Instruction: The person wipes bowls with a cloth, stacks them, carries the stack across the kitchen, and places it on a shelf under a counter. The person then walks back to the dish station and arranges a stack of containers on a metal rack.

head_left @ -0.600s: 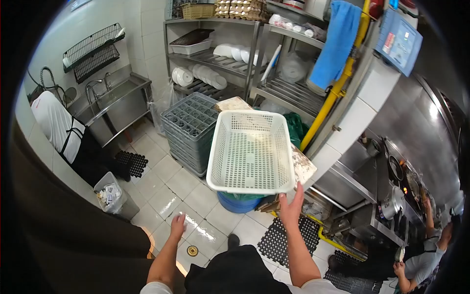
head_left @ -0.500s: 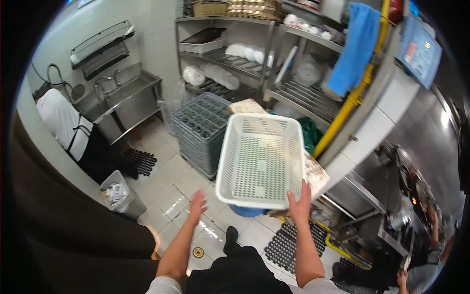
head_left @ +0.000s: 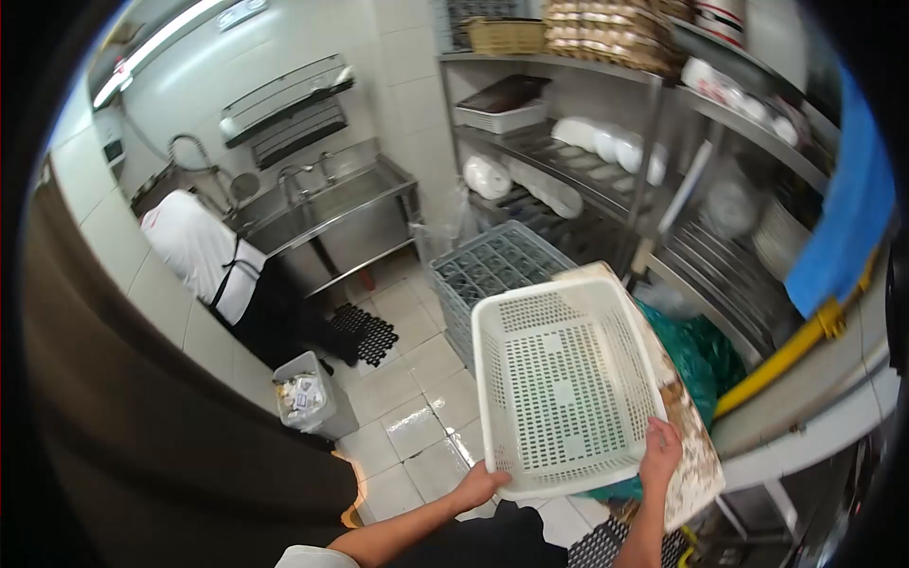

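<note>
A white perforated plastic basket (head_left: 568, 379), with nothing in it, is tilted in front of me. My left hand (head_left: 481, 486) grips its near left corner, fingers closed at the rim. At the near right side my right hand (head_left: 662, 452) is closed over the rim; part of its fingers is hidden. Beneath the basket and to its right shows a worn white board (head_left: 696, 464) with brown, peeling patches. Just behind the basket's far left corner stands a stack of grey glass racks (head_left: 502, 257).
A person in a white shirt (head_left: 194, 241) bends near the steel sink (head_left: 379, 204). A waste bin (head_left: 336, 407) stands at left on the tiled floor. Steel shelves (head_left: 606, 180) with dishes line the back. Green bags (head_left: 696, 360) and a yellow pipe (head_left: 786, 364) are at right.
My left hand has come from the open air onto the basket's near left corner. The right hand stays at the rim. The view has swung left.
</note>
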